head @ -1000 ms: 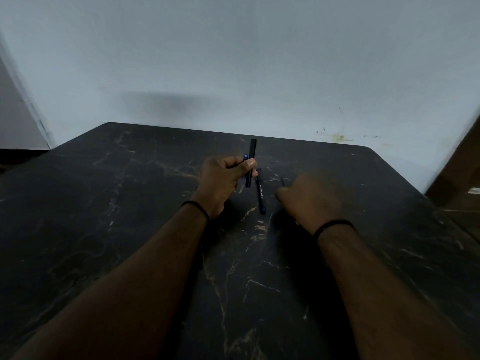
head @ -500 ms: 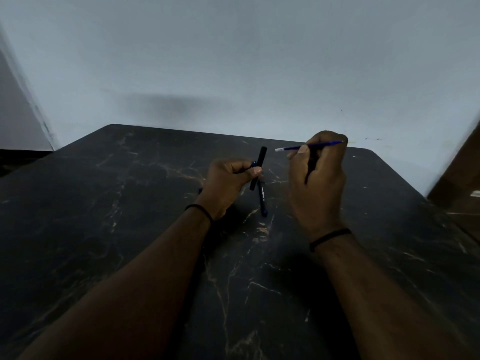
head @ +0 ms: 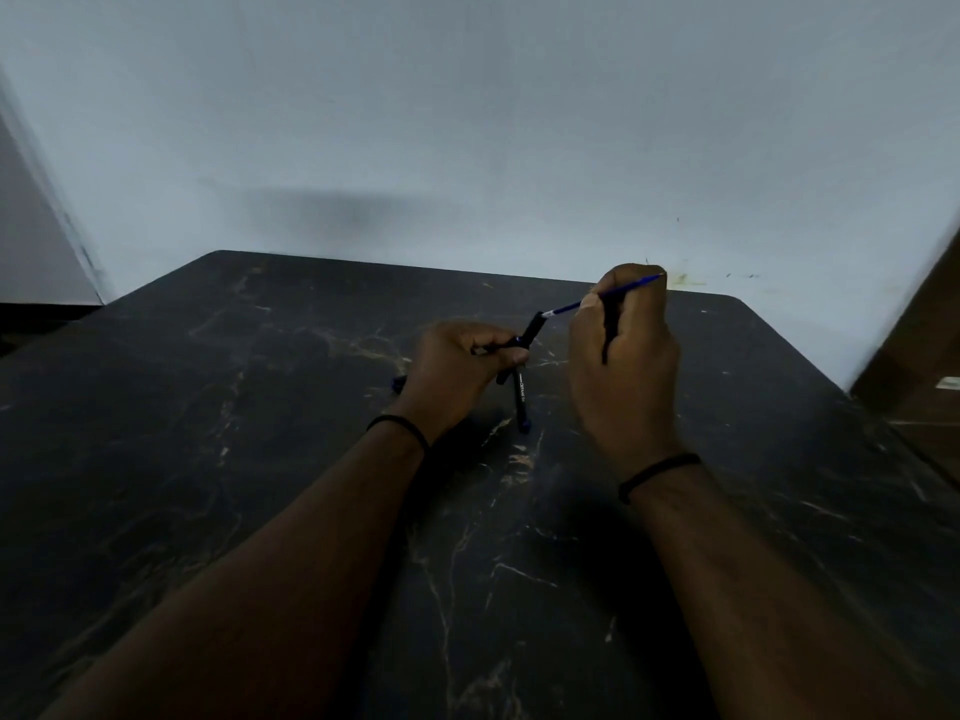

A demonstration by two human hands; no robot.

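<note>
Refill in our right hand (head: 623, 366): a thin blue plastic ink tube (head: 571, 305), pinched near its white tip, which sits at the mouth of the stiff black pen barrel (head: 532, 327) gripped in our left hand (head: 452, 371) above the dark marbled surface (head: 260, 459). We judge the tube light, bendy and easily kinked, so short grips are best.
</note>
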